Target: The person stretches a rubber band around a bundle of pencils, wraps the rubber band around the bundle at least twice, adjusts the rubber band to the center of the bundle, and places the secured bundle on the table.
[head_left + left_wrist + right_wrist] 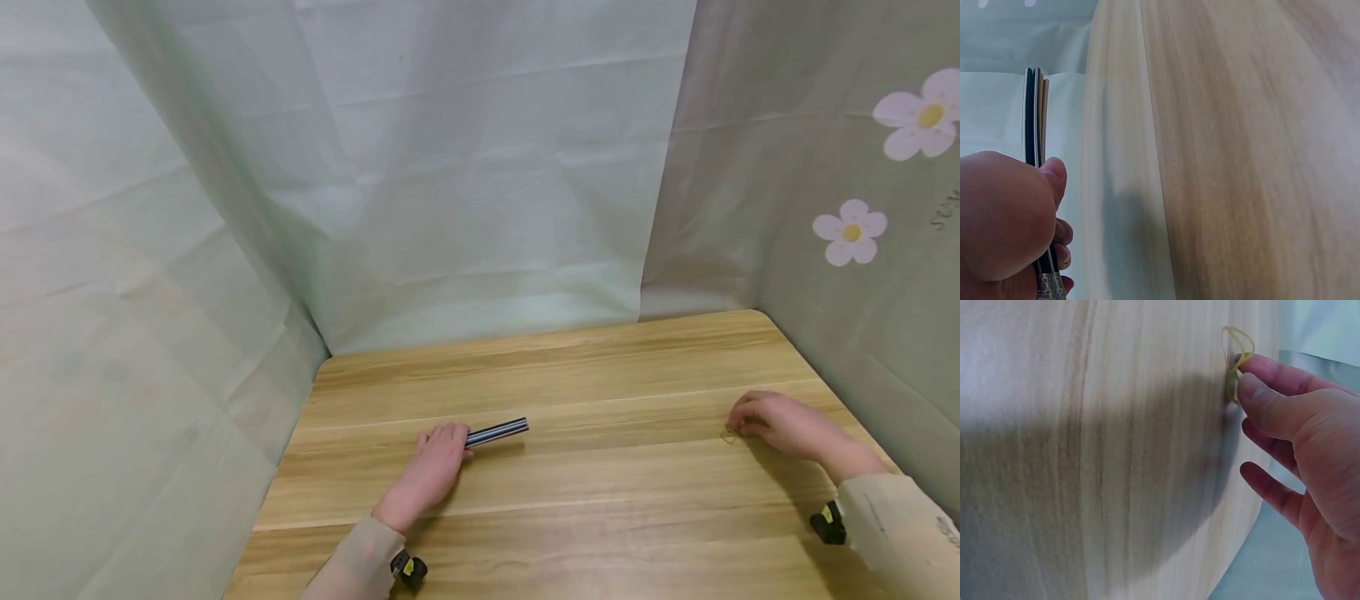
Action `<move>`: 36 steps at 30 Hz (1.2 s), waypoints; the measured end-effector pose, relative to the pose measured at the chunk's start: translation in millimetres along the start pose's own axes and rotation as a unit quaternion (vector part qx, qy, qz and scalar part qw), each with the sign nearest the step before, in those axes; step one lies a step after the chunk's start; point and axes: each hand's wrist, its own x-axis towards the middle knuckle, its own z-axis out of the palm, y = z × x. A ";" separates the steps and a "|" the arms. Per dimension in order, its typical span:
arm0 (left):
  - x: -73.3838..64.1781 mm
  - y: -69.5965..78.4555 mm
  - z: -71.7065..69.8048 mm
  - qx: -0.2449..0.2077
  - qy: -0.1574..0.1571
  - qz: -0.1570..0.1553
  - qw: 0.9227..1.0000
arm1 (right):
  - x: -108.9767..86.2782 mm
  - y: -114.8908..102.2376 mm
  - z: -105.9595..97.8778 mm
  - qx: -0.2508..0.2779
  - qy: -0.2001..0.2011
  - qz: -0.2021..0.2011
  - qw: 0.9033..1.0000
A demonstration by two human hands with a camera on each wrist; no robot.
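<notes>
My left hand [437, 462] grips a bundle of slim chopsticks [497, 432] above the left part of the table, their squared ends sticking out to the right. In the left wrist view the chopsticks [1033, 119] are dark and tan, with a silver patterned band below the fist; the fingers hide their middle. Over at the table's right side, my right hand [783, 423] pinches a thin yellow rubber band [1247, 347] between thumb and index finger. The band hangs in loose, twisted loops, and the other fingers are apart from it.
A wood-grain table [600, 500] lies under both hands. Pale cloth [480, 167] hangs behind it and along the left, and a grey-green cloth with white flowers [850, 232] stands along the right edge. Each sleeve has a small black wrist camera [828, 523] at its cuff.
</notes>
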 end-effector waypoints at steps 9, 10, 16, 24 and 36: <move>-3.0 2.1 -3.8 0.007 0.006 0.011 1.000 | 2.5 2.0 3.8 0.018 -0.018 0.002 1.000; -3.3 2.5 -4.2 0.009 0.007 0.011 1.000 | 2.7 1.8 3.9 0.018 -0.018 0.002 1.000; -4.1 3.5 -4.4 0.013 0.008 0.010 1.000 | 6.4 -2.4 0.9 0.019 -0.038 0.029 0.999; -4.6 2.3 -0.7 0.012 0.010 0.011 1.000 | 8.5 -5.4 -0.1 0.015 -0.044 0.037 0.998; -6.8 4.3 0.0 0.010 0.001 0.007 1.000 | 11.5 -5.4 1.9 0.025 -0.050 0.042 0.998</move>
